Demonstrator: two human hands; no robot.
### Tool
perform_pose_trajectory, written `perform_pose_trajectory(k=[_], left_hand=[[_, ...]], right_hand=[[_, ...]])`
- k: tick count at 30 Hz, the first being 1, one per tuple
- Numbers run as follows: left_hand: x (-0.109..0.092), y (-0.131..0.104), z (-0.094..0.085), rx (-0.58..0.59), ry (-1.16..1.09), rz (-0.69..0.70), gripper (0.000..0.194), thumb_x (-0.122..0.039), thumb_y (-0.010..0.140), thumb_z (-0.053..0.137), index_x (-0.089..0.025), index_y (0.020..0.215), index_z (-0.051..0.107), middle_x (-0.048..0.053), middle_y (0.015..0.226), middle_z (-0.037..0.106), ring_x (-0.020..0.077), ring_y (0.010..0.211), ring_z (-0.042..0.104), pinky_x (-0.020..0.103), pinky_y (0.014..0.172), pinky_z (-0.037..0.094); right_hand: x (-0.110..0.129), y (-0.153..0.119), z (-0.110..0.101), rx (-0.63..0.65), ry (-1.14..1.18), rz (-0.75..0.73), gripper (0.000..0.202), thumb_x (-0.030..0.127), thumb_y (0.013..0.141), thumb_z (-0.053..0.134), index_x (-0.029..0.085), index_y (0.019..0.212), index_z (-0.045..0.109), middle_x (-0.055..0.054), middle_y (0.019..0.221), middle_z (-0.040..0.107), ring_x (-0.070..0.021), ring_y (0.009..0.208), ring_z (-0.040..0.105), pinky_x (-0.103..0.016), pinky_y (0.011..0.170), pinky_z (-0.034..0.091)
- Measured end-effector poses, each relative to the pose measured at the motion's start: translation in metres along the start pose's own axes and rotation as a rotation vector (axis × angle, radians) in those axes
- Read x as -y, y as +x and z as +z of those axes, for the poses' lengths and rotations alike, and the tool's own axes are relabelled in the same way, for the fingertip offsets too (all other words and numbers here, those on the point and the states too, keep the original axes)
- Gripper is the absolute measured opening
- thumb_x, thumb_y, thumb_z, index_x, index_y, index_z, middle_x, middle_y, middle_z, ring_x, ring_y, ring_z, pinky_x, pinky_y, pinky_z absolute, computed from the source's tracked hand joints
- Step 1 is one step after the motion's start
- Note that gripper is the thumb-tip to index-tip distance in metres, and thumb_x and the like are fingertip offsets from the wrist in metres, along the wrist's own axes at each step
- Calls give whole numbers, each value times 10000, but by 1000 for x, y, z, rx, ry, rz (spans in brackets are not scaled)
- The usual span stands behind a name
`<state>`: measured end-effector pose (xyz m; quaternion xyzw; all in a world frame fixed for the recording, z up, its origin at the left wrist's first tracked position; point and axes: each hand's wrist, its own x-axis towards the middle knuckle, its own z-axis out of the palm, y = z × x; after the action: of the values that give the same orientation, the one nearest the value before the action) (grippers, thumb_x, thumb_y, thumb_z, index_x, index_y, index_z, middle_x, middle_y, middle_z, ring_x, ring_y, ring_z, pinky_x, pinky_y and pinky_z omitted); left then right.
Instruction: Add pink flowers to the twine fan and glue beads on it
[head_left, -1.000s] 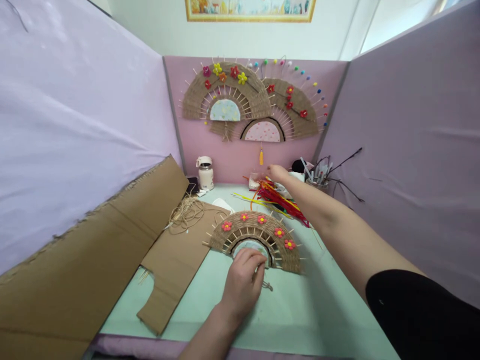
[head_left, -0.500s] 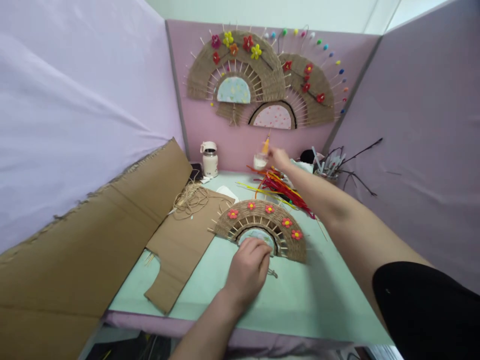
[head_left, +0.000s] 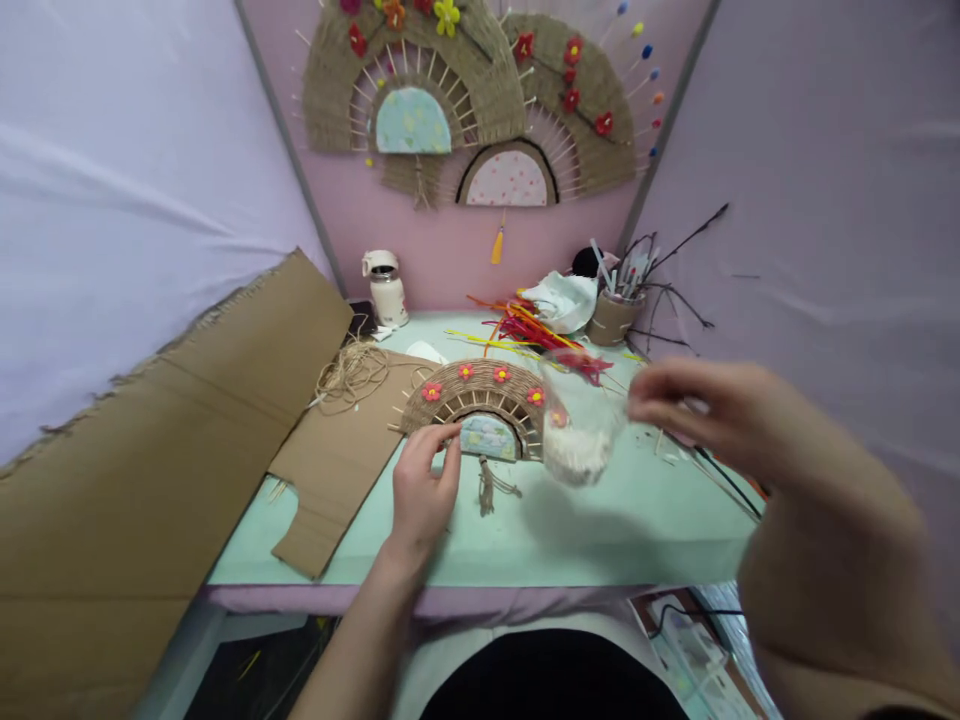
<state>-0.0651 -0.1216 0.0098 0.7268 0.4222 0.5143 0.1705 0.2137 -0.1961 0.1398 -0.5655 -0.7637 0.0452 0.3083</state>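
Note:
A woven twine fan (head_left: 480, 376) with red-pink flowers and a light blue half-round centre (head_left: 487, 438) lies on the pale green table. My left hand (head_left: 426, 485) is at the lower left of that centre, thumb and index finger closed on its edge. Below the centre hangs a twine tassel (head_left: 487, 485). My right hand (head_left: 697, 405), blurred, pinches the top of a clear plastic bag (head_left: 581, 440) with white contents at its bottom. The bag hangs above the table and covers the fan's right end.
A cardboard sheet (head_left: 345, 470) bears a twine bundle (head_left: 356, 372) on the left, beside a tall cardboard panel (head_left: 187, 400). Behind are a white bottle (head_left: 386, 295), red and yellow pipe cleaners (head_left: 536, 330), a crumpled white cloth (head_left: 562, 300) and a holder (head_left: 615, 318) with twigs.
My right hand has drawn the clear bag from the back of the table toward me and rightward. My left hand has shifted to the left side of the fan's centre. The view has tilted down.

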Motion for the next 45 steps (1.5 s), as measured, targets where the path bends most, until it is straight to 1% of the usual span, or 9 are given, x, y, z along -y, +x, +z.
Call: perform_pose_trajectory(k=[3,5,11,16,22,28,35,41,45], left_hand=[[-2,-7,-4,59,15,0,165,-226,884,512,-187,953,656,60,950,687,168,916,615,310,823,488],[-5,-9,-4,89,20,-13,167,-233,887,509,-186,936,661,57,940,690,165,911,619,303,819,492],[-15,-1,-4,87,9,2,179,-269,880,519,-186,927,671,59,927,692,163,875,629,304,793,511],[-38,14,-22,51,-30,7,182,-282,863,558,-184,971,666,61,951,689,170,890,638,303,795,523],[-83,28,-34,185,1,154,196,-246,852,575,-214,1028,655,47,979,689,171,890,643,322,810,536],[-103,24,-21,349,22,358,189,-230,852,568,-248,1018,656,53,975,696,198,908,652,341,789,553],[-88,15,-28,381,64,327,175,-207,855,571,-247,1006,649,37,975,693,177,921,651,297,789,546],[-74,10,-35,346,59,277,181,-224,851,580,-256,1014,652,42,978,694,186,907,655,320,791,553],[-71,8,-34,324,43,285,171,-215,848,584,-259,997,655,18,958,698,162,889,659,279,786,545]], right_hand=[[-7,-45,31,106,36,23,154,467,836,574,335,763,607,-5,682,650,-192,573,591,-337,513,473],[-8,-59,53,77,62,27,96,429,848,570,354,800,603,-3,711,657,-202,620,615,-343,539,486],[-5,-55,86,4,133,-50,173,324,903,527,343,1051,614,-37,918,694,-222,858,654,-387,738,532],[-16,-64,77,-17,188,10,484,336,892,548,392,1358,430,-19,1065,688,-200,876,667,-379,787,541],[-82,-82,44,-251,-130,331,315,420,896,482,315,1165,606,-63,1007,696,-259,898,652,-409,797,499],[-147,-59,45,11,-452,637,356,405,881,495,175,1113,637,-173,1074,661,-317,1012,611,-391,844,457],[-160,-40,70,99,-541,835,486,512,878,466,113,1114,611,-229,1065,633,-337,979,621,-383,760,458],[-147,-47,54,-156,-314,756,405,468,908,377,163,1001,626,-176,982,664,-302,915,627,-377,748,465],[-131,-54,42,-329,360,752,422,582,853,432,197,880,604,-64,771,635,-172,605,571,-279,535,445]])
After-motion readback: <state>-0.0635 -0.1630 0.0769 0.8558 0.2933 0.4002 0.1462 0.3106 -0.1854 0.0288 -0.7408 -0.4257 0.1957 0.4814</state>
